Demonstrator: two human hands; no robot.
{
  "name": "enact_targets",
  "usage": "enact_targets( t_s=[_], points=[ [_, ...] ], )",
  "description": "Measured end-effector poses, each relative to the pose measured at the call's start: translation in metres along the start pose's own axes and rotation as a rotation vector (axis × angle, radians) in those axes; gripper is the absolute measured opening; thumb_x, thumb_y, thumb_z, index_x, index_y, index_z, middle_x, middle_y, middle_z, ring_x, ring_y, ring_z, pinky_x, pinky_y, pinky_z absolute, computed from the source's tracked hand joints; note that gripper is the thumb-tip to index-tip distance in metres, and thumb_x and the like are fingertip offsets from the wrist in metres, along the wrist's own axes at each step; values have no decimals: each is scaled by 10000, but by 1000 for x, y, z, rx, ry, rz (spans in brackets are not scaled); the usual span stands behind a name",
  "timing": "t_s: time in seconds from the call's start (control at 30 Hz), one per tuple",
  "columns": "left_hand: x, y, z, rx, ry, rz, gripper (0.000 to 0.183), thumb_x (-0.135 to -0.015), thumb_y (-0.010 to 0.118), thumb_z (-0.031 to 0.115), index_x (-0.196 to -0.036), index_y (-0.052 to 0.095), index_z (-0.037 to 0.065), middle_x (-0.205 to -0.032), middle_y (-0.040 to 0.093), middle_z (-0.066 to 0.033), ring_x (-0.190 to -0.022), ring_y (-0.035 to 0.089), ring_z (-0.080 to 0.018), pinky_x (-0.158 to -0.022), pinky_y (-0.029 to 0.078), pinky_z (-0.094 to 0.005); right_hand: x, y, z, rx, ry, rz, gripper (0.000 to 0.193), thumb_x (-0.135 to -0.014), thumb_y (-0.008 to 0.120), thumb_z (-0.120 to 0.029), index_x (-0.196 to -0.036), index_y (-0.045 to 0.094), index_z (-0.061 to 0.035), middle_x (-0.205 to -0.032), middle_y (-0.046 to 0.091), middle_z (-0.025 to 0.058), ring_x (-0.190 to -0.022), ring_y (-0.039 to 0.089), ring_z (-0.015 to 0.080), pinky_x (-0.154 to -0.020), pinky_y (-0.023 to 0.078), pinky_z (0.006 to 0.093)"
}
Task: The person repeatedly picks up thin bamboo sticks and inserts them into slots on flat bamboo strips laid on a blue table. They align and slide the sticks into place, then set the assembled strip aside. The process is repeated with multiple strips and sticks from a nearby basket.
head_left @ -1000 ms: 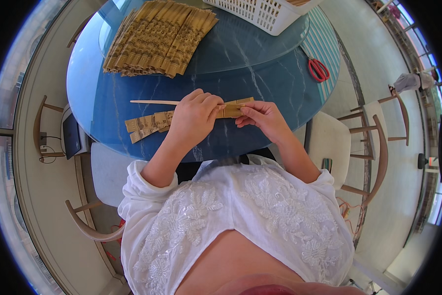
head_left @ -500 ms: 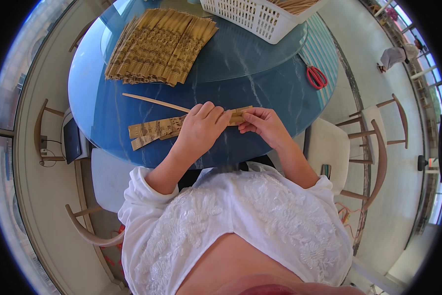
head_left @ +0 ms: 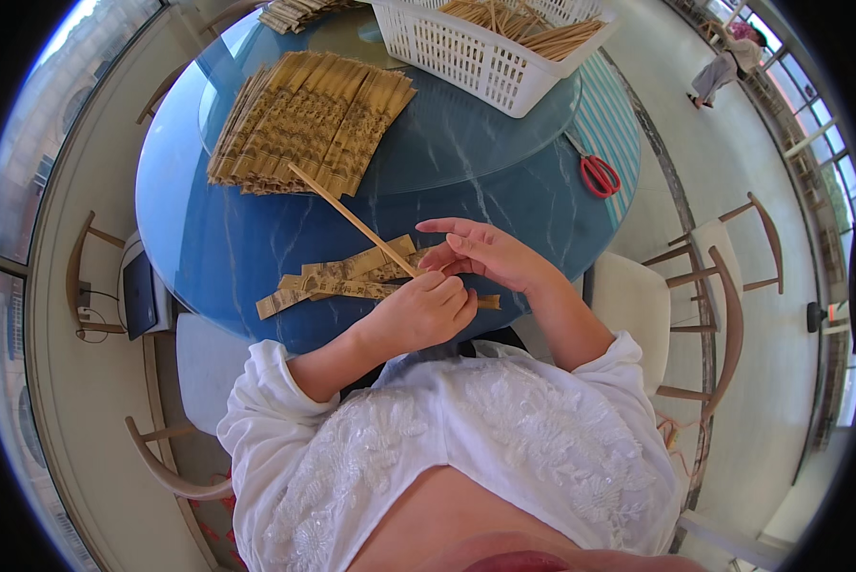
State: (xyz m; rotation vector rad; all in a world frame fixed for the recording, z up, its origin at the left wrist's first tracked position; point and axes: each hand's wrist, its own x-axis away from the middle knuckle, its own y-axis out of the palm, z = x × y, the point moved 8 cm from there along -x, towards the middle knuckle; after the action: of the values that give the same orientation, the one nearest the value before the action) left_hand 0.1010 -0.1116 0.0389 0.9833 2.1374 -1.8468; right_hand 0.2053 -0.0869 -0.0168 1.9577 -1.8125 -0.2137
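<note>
My left hand is closed around the near end of a long thin wooden stick, which slants up and to the left over the table. My right hand sits just beyond it with fingers spread, touching the stick and a tan printed paper strip that pokes out beside my left hand. Several more tan paper strips lie on the blue round table just left of my hands.
A fanned pile of tan paper sleeves lies at the table's far left. A white basket holding sticks stands at the back. Red scissors lie on the right. Wooden chairs ring the table.
The stick, flat on the table a second ago, is now lifted in my left hand and slants upward. My right hand has opened its fingers. The camera has tilted, shifting the table lower in view.
</note>
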Motion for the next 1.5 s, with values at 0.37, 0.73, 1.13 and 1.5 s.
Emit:
enact_targets(
  t_s=[0.37,0.73,1.13,1.5],
  points=[
    [-1,6,33,-209,242,-7,220,-770,612,130,-968,657,45,-947,669,-90,-998,629,-207,-919,461,-320,-3,7,-47,229,-369,329,532,-961,553,-63,-1459,373,-110,-891,650,83,-799,594,117,-765,495,257],
    [13,2,-91,0,-328,155,347,-751,759,188,-1037,615,53,-864,569,-43,-714,593,-189,-644,499,-301,126,-99,-93,-78,-967,744,325,-966,536,-148,-1235,555,33,-1015,673,119,-962,603,186,-859,473,315],
    [30,16,-107,99,-451,177,546,-699,759,279,-1164,628,25,-860,524,-52,-751,564,-218,-692,507,-327,130,-77,-76,130,-1063,806,205,-1023,460,-181,-1025,550,3,-801,594,100,-661,511,142,-608,420,285],
    [33,15,-105,86,-438,181,527,-708,754,278,-1159,637,33,-838,498,-40,-723,544,-190,-658,486,-310,102,-71,-72,401,-978,830,109,-1012,442,-93,-1044,498,-5,-854,626,148,-687,567,166,-643,481,284]
  ],
)
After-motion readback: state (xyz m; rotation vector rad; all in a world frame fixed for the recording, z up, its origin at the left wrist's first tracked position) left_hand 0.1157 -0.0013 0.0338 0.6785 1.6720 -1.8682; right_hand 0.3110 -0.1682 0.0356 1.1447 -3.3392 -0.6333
